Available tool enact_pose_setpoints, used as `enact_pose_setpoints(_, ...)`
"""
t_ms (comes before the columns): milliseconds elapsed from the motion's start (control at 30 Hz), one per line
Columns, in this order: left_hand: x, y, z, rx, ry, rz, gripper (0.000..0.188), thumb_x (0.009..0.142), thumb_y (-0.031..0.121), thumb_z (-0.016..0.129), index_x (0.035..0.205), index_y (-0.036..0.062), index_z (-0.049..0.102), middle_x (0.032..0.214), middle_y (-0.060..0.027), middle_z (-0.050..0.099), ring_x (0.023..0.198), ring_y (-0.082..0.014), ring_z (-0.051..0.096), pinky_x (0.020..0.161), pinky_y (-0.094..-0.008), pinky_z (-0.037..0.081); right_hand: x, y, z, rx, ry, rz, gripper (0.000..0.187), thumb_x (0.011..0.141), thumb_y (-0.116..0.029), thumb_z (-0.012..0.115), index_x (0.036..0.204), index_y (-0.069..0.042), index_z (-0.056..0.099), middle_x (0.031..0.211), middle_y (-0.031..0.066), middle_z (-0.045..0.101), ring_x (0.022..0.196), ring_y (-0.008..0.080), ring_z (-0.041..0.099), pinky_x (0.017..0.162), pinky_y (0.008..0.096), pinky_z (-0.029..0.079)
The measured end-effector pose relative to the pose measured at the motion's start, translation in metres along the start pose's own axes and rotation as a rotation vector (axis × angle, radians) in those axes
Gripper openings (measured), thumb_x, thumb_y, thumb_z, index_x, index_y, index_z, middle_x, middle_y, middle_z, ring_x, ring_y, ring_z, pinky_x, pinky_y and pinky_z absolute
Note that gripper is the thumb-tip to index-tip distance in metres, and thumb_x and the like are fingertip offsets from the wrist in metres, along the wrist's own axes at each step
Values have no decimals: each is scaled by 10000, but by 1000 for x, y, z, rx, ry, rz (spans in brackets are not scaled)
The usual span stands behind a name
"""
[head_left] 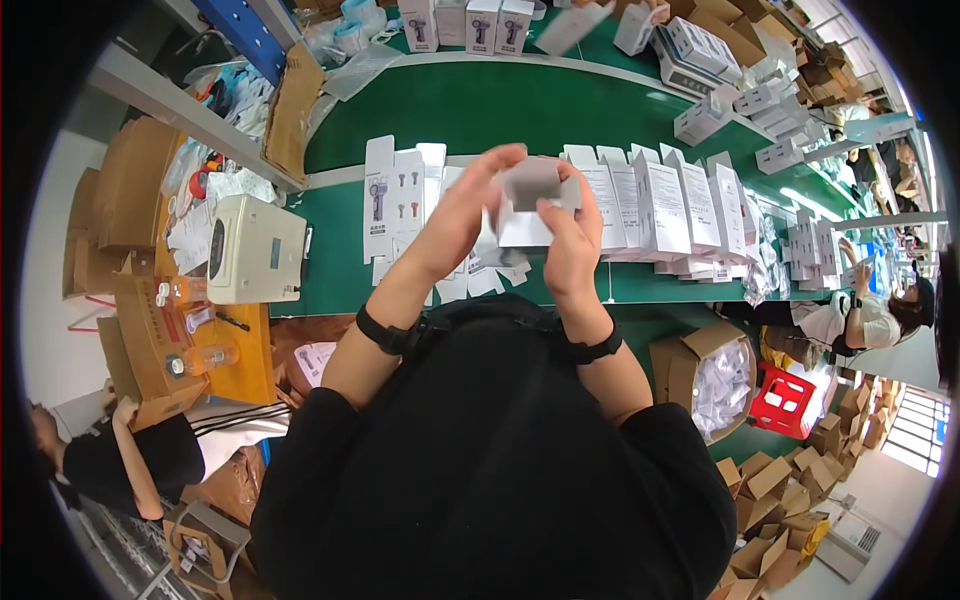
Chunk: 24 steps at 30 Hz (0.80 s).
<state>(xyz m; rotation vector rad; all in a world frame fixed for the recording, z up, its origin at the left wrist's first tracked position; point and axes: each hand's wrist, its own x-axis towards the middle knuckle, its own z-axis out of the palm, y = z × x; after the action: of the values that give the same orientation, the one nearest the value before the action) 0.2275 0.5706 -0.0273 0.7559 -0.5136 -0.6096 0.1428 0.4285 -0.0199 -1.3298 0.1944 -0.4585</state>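
Left hand (462, 205) and right hand (572, 240) both gripped small white carton (528, 205), held above near edge of green table (520, 105). Carton half-formed, top flaps open. Row of erected cartons (665, 210) stood right; flat blanks (400, 195) remained left.

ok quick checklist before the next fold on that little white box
1. Both hands on the box: ok, left hand and right hand hold the white box above the green table.
2. Box flap open: ok, the top looks unfolded.
3. Box empty inside: cannot tell, fingers hide it.
4. Flat boxes in reach: ok, a stack of flat boxes lies just behind the left hand.
5. Finished boxes lined up: ok, the row of upright boxes stands beside the right hand.
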Motion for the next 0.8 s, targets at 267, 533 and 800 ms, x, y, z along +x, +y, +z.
enact_pose_setpoints(267, -10, -11, 17, 426, 155, 15, 370, 1045, 129, 529, 1405, 47, 535, 1438, -100, 547, 1330, -220, 509, 1134, -339, 372, 1, -2, 6, -74, -64, -45, 519, 862, -42, 498, 1365, 57, 578, 1254, 121, 637, 1200, 215, 581, 1087, 334, 416)
enact_pose_setpoints(533, -14, -26, -4, 531, -8, -20, 275, 1030, 106, 527, 1297, 44, 556, 1500, -119, 450, 1374, -214, 459, 1128, -307, 383, 0, -1, 0, -293, -54, -62, 580, 788, 34, 496, 1362, 43, 581, 1233, 126, 639, 1192, 208, 590, 1061, 325, 442)
enact_pose_setpoints(800, -16, -19, 16, 364, 87, -39, 445, 980, 153, 657, 1395, 53, 532, 1472, -153, 485, 1420, -289, 458, 1143, -327, 391, 2, 0, -9, -31, 29, 36, 542, 803, -54, 666, 1335, 22, 592, 1259, 129, 636, 1204, 225, 596, 1081, 345, 446)
